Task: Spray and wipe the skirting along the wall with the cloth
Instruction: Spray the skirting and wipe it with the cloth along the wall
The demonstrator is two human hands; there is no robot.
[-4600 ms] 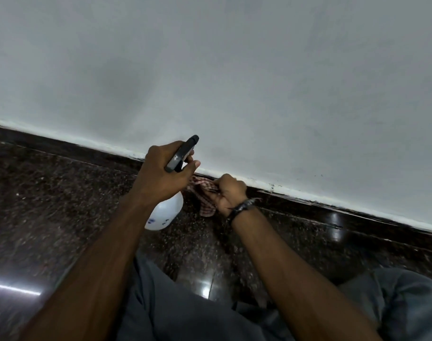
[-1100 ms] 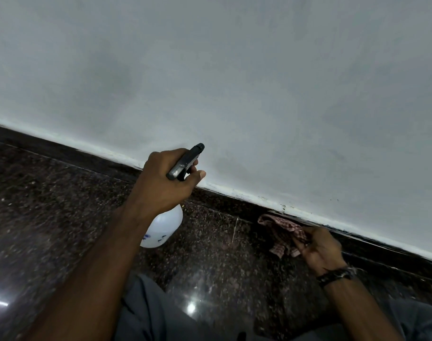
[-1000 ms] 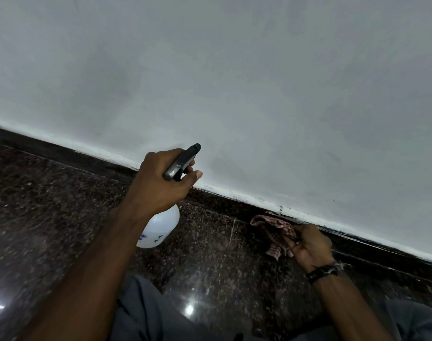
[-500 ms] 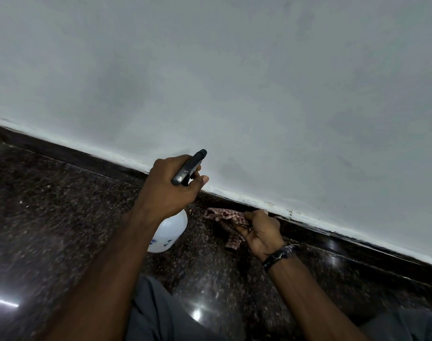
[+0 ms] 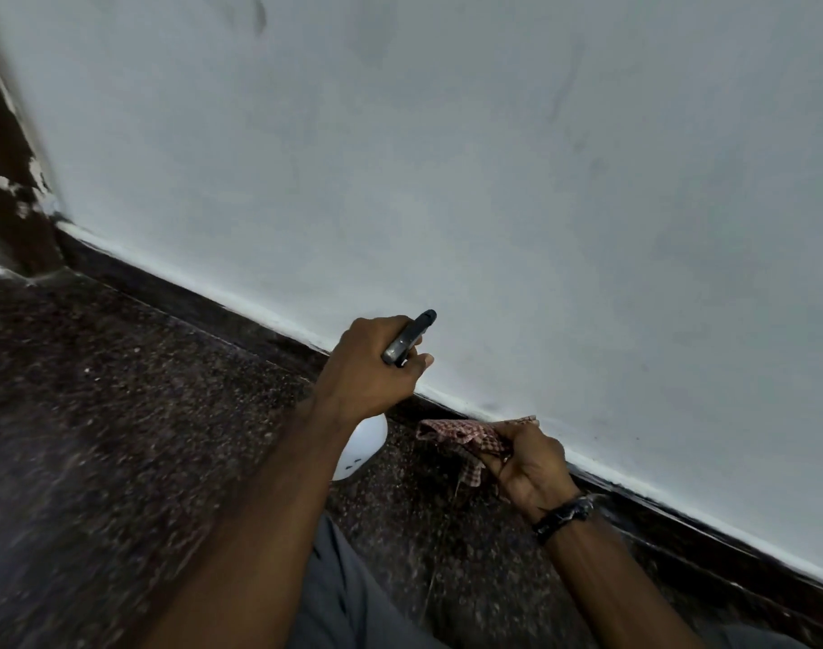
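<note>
Our right hand (image 5: pixel 526 466) grips the red checked cloth (image 5: pixel 466 437) against the dark skirting (image 5: pixel 241 316); our left hand (image 5: pixel 367 367) clutches the white spray bottle (image 5: pixel 360 449) above the speckled floor (image 5: pixel 119 414).

Cloth (image 5: pixel 466 435) on skirting (image 5: pixel 241 316), R hand (image 5: pixel 526 466).

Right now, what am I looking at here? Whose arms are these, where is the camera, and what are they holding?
No machine here: these are a person's own arms, filmed by a wide camera worn on the head, looking down. The left hand grips a spray bottle, dark trigger head up, white body below. The right hand, with a dark wristband, holds a checked cloth against the dark skirting where the pale wall meets the speckled floor. Grey trousers show at the bottom.
</note>
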